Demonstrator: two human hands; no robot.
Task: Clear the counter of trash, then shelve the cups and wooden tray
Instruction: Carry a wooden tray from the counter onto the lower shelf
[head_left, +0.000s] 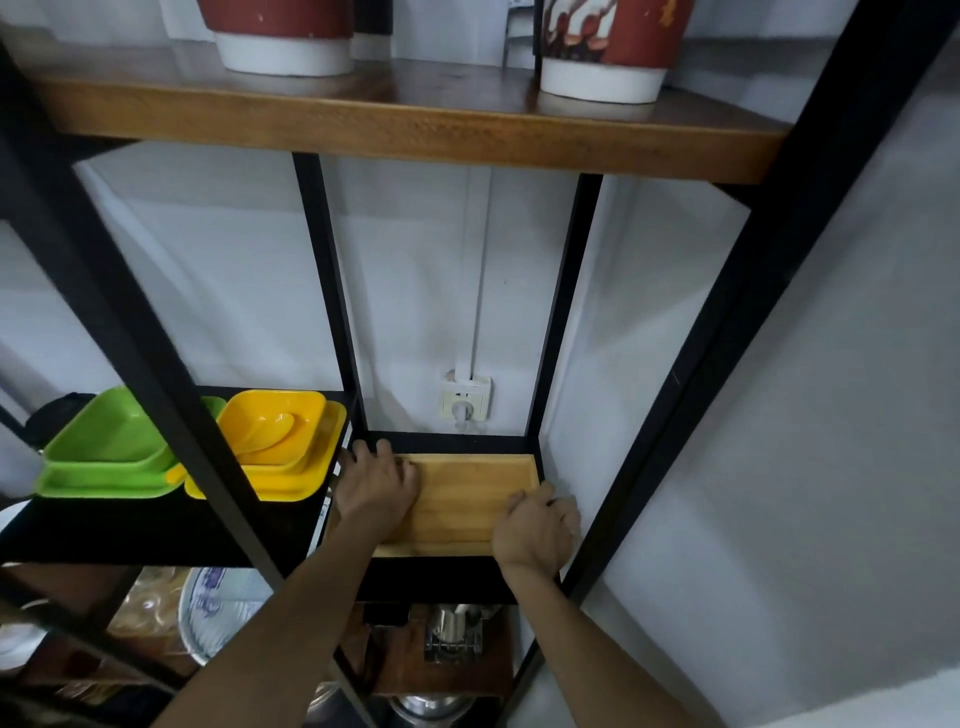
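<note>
While the tray (467, 499) lies flat on the black shelf (436, 574) in the narrow right-hand bay, both hands are on it, one at each short side. The left hand (376, 491) lies palm down over the tray's left end, fingers spread loosely and reaching to the far left corner against the rear rail (447, 442). The right hand (537, 527) is curled over the right rim near the front corner, thumb inside and fingers wrapped outside, gripping the rim. Holding at both ends appears intended to keep the tray square while it is seated, since the bay is barely wider than the tray. Clearance is tight: the far edge sits just beside the rear rail, the right rim lies close to the right posts and the wall (779, 467), and the left end is near the left post (332, 312) that divides this bay from the one holding the yellow dishes (280, 447) and green dishes (109, 457). The near edge stands a little back from the shelf's front lip, so the tray appears fully supported. Open room exists only upward and toward the person; the wooden shelf (405, 135) above, bearing cups (602, 52), is well clear. Judgement: shelving of the tray is nearly complete, and the hands must withdraw up and back, the right fingers having little room beside the wall. A socket (466, 402) on the rear wall is not obstructed.
</note>
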